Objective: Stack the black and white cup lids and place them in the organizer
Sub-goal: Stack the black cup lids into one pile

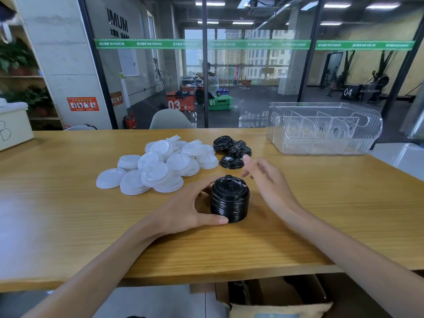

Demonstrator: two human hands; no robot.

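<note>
A stack of black cup lids [230, 198] stands upright on the wooden table [68, 203] in front of me. My left hand [190, 207] curls round its left side, thumb against the base. My right hand [266, 177] hovers just right of and beyond the stack, blurred, fingers relaxed and holding nothing. Several loose black lids [231, 149] lie further back. A heap of white lids [160, 166] spreads to their left. The clear plastic organizer [323, 129] with dividers sits at the table's back right.
A cream box [13, 125] stands at the table's far left edge. A glass wall runs behind the table, with a grey chair [171, 119] against it. A cardboard box [275, 299] sits on the floor under the front edge.
</note>
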